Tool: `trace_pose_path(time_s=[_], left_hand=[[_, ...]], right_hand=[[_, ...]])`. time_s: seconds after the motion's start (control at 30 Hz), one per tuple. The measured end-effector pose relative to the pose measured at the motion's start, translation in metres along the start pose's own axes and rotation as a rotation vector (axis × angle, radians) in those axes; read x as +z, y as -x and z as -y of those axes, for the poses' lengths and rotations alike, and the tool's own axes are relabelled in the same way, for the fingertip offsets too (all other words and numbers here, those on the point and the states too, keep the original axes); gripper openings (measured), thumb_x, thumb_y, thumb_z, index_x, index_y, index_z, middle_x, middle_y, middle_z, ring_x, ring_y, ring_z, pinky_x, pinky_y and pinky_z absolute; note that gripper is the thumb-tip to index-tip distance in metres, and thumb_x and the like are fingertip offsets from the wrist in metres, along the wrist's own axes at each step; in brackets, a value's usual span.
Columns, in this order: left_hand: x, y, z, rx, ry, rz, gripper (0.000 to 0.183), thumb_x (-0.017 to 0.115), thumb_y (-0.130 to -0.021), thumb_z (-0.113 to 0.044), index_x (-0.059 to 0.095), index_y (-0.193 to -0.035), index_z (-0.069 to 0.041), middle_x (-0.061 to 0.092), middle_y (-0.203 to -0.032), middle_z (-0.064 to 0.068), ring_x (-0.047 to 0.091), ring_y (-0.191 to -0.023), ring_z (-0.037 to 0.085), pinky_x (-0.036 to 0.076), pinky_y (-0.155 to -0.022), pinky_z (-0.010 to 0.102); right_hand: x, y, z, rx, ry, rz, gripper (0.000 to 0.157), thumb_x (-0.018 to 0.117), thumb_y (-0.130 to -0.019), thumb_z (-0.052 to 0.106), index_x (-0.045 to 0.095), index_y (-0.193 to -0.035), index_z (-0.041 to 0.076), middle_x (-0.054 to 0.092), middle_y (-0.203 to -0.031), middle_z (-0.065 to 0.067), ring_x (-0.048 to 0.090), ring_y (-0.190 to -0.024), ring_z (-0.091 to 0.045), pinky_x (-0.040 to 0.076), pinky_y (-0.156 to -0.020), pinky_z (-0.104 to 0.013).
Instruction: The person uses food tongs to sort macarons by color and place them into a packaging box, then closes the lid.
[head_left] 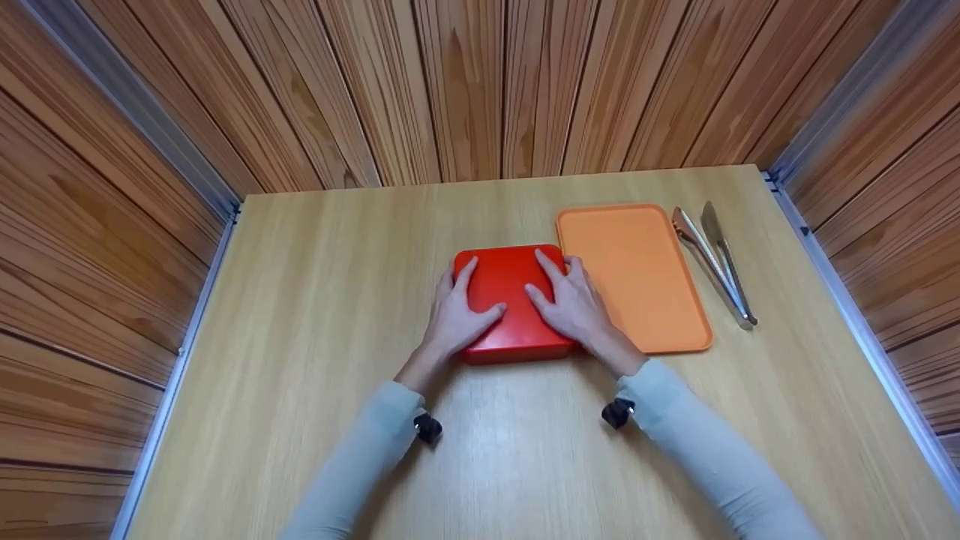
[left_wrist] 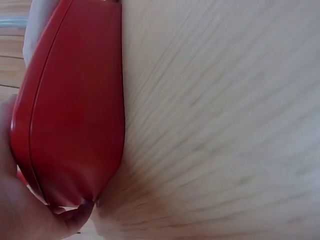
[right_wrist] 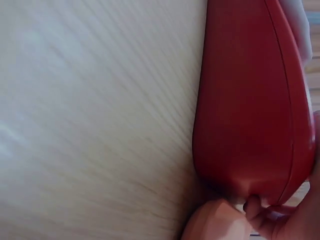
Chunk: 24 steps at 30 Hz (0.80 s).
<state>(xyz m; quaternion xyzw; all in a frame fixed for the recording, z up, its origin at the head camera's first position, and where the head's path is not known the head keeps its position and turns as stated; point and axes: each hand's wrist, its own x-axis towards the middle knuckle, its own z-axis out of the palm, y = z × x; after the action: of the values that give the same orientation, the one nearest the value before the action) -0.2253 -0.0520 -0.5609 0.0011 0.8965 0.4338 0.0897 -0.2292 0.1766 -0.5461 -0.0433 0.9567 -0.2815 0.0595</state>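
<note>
A red lidded box sits on the wooden table, in front of the person. The left hand grips its left side, thumb and a finger spread over the lid. In the left wrist view, lower fingertips curl against the side wall of the box. On the opposite side the right hand holds the box in a similar way, its lower fingertip pressing the side wall in the right wrist view. A seam between lid and body runs around the box, and the lid lies on top. The contents are hidden.
An orange tray lies flat just right of the box, partly behind the right hand. Metal tongs rest further right, near the tray's edge. Wood-panelled walls stand behind and at both sides of the table.
</note>
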Motion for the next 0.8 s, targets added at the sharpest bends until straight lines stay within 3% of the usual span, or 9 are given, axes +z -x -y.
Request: trace_pose_path(time_s=[0.1,0.33,0.5,0.8], left_hand=[[0.003,0.004,-0.001,0.002,-0.012,-0.012,0.102,0.084,-0.094,-0.047,0.031,-0.179,-0.032,0.017,-0.191,0.014,0.029,-0.173,0.042,0.046,-0.131,0.068],[0.007,0.002,-0.004,0.026,-0.021,-0.051,0.1,0.085,-0.093,-0.047,0.035,-0.178,-0.032,0.021,-0.189,0.014,0.034,-0.17,0.043,0.047,-0.131,0.067],[0.004,0.002,-0.001,0.035,-0.036,-0.047,0.099,0.084,-0.094,-0.047,0.035,-0.178,-0.03,0.022,-0.188,0.016,0.036,-0.169,0.044,0.047,-0.131,0.067],[-0.012,0.005,0.0,0.032,-0.075,-0.013,0.097,0.078,-0.098,-0.054,0.031,-0.18,-0.031,0.008,-0.193,0.013,0.019,-0.178,0.042,0.04,-0.134,0.07]], right_hand=[[0.001,0.006,0.0,-0.001,0.021,0.008,0.083,0.067,-0.108,0.05,0.031,-0.18,0.028,0.03,-0.178,-0.028,0.041,-0.161,-0.049,0.053,-0.123,-0.07],[0.002,0.007,-0.003,-0.016,0.006,-0.078,0.081,0.071,-0.105,0.046,0.04,-0.177,0.027,0.035,-0.176,-0.027,0.044,-0.159,-0.047,0.056,-0.12,-0.069],[0.004,0.006,-0.003,-0.029,0.015,-0.073,0.08,0.07,-0.105,0.047,0.041,-0.176,0.026,0.038,-0.174,-0.027,0.046,-0.158,-0.048,0.056,-0.121,-0.069],[-0.01,0.003,-0.004,-0.065,-0.011,-0.076,0.079,0.067,-0.108,0.048,0.038,-0.177,0.024,0.04,-0.174,-0.026,0.046,-0.158,-0.046,0.055,-0.121,-0.068]])
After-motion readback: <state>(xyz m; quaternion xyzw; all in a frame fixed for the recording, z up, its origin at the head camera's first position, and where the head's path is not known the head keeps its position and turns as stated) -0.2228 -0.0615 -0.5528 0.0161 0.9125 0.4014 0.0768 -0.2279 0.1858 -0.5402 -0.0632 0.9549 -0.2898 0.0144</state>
